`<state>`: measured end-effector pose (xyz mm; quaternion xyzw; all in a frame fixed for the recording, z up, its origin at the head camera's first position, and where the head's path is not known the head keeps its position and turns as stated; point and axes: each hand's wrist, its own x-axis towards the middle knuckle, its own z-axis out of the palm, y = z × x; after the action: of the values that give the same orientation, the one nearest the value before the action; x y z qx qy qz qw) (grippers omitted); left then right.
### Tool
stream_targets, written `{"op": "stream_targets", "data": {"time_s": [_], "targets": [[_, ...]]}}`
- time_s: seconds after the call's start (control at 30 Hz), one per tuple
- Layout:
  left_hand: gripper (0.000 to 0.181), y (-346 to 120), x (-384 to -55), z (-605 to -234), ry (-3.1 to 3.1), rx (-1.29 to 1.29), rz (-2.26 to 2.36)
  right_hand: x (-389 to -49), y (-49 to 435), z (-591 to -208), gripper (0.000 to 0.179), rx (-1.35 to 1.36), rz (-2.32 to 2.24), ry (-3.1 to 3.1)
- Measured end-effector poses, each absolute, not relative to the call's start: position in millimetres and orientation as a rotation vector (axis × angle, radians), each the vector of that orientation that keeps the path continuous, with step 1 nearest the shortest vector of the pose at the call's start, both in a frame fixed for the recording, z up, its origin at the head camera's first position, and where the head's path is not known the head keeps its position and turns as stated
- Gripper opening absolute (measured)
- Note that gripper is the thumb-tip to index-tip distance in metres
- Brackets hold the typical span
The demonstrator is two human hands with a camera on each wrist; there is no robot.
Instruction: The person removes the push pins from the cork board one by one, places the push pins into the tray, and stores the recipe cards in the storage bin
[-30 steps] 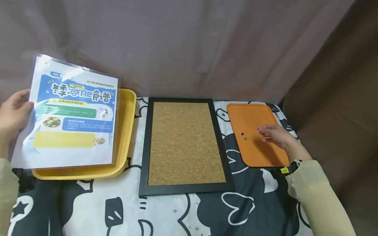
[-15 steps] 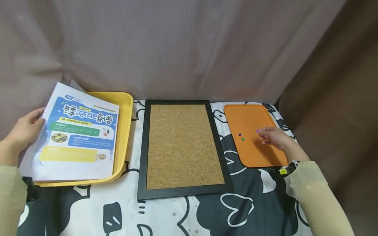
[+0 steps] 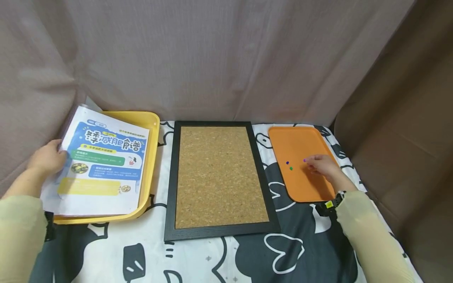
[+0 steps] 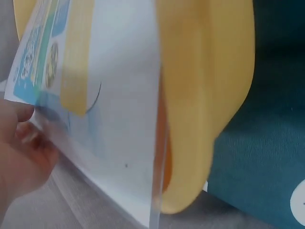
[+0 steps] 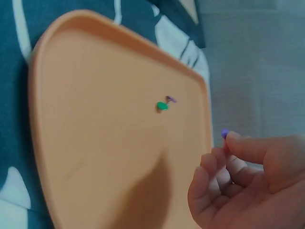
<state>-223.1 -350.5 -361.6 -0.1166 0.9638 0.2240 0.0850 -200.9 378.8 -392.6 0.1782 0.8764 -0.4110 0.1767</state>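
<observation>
My left hand (image 3: 47,159) grips the left edge of a laminated sheet (image 3: 102,204) printed in blue, green and yellow. In the left wrist view the clear plastic border of the sheet passes between thumb and fingers. The sheet lies slanted over a yellow tray (image 3: 153,157). Above an orange tray (image 3: 293,141) my right hand (image 3: 323,167) pinches a small purple pushpin (image 5: 225,133) between thumb and fingertip. A green pushpin (image 5: 162,106) and a dark blue-purple pushpin (image 5: 170,99) lie close together on the orange tray.
Between the trays lies a corkboard (image 3: 221,177) in a black frame. A black-and-white patterned cloth (image 3: 198,259) covers the table. Grey-brown fabric (image 3: 212,59) hangs behind, with darker brown fabric (image 3: 396,137) on the right.
The left hand has brought the sheet down and to the right onto the yellow tray. The right hand, still pinching the purple pushpin, has shifted slightly left.
</observation>
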Motion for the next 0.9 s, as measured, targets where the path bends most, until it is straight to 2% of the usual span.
{"op": "stream_targets", "data": {"time_s": [0.3,0.53,0.9], "targets": [[0.057,-328,-214,-353,3.052,-0.534,0.549,-213,373,-413,0.036,0.635,-1.019,2.475],[0.048,-297,-213,-353,3.193,-0.393,0.806,-215,369,-418,0.03,0.617,-1.021,2.486],[0.043,-245,-214,-357,3.016,-0.203,1.206,-216,364,-424,0.034,0.706,-1.001,2.471]]}}
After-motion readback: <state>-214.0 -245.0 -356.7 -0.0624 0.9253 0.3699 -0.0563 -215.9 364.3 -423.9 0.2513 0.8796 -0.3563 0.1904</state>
